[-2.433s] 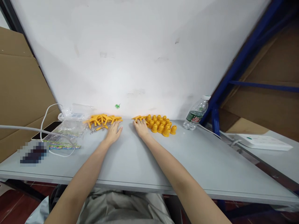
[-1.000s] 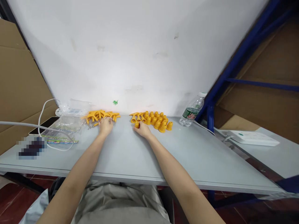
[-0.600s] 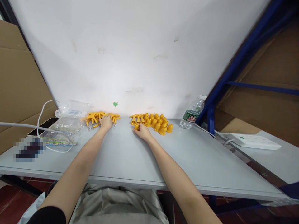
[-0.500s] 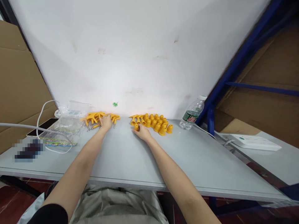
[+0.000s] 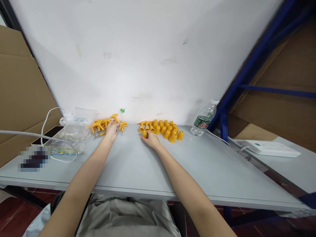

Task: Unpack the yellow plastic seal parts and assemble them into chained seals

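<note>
My left hand (image 5: 112,129) is closed on a yellow corkscrew (image 5: 114,116), its T-shaped handle standing up above my fingers. Beside and behind that hand lies a pile of yellow corkscrews (image 5: 98,124) with metal spirals. My right hand (image 5: 151,139) grips a yellow bell-shaped cap (image 5: 144,134) low over the table. Just behind it, several handles with bell-shaped caps on them (image 5: 146,126) lie on their sides. To the right stand several rows of loose yellow bell-shaped caps (image 5: 167,133).
A water bottle (image 5: 204,119) leans at the back right, near a blue metal frame (image 5: 223,126). At left on the table (image 5: 138,171) are a clear plastic bag (image 5: 71,136), a phone-like slab (image 5: 46,135) and a white cable (image 5: 44,134). A white power strip (image 5: 271,148) lies far right.
My left hand has lifted slightly from the pile with a corkscrew, whose handle now shows above the fingers. My right hand stays at the bell-shaped cap. The view has shifted a little.
</note>
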{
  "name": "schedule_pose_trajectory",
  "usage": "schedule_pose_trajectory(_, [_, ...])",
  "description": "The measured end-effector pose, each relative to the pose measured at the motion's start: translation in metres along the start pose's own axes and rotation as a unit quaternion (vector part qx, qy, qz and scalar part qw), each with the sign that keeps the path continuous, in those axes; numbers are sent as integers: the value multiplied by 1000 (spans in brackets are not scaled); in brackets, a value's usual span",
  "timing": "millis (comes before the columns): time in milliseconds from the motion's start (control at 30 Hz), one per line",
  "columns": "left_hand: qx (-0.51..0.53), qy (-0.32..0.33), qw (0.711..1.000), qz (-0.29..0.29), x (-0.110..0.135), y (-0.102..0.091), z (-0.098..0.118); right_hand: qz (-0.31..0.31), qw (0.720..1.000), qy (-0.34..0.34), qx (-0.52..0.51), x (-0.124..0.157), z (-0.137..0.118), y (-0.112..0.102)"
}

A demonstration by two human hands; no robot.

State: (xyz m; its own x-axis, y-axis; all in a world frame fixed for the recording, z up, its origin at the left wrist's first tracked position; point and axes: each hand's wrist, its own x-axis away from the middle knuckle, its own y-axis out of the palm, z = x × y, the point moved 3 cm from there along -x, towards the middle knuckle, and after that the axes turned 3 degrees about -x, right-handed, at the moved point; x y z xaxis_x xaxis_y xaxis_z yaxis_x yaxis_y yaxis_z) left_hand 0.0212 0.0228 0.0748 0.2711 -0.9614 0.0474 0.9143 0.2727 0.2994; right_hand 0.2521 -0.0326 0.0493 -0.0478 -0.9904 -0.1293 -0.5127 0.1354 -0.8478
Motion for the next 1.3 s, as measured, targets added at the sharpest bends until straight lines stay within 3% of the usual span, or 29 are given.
schedule_pose_trajectory(133, [30, 6, 998, -47, 14, -5, -10, 19, 1000, -14, 3, -1, -1, 2])
schedule_pose_trajectory(367, [58, -60, 992, -93, 28, -4, -24, 75, 993, -91, 8, -5, -7, 5])
schedule_pose_trajectory(800, [50, -77, 991, -95, 33, -3, -27, 68, 966, -244, -53, 1, -21, 5])
schedule_pose_trajectory(933, [43, -72, 986, -144, 40, 4, -25, 60, 960, -262, -83, 2, -24, 8])
schedule_pose_trajectory(1033, [26, -62, 982, -179, 43, 9, -27, 70, 957, -267, -93, 3, -25, 7])
schedule_pose_trajectory(1100, [-18, -44, 985, -168, 42, 9, -30, 79, 957, -262, -97, 3, -24, 6])
schedule_pose_trajectory(1200, [-135, 29, 983, -121, 39, 4, -32, 80, 957, -255, -112, 2, -21, 3])
schedule_pose_trajectory(1300, [-242, 127, 955, -116, 39, -2, -29, 74, 957, -247, -129, 0, -18, 3])
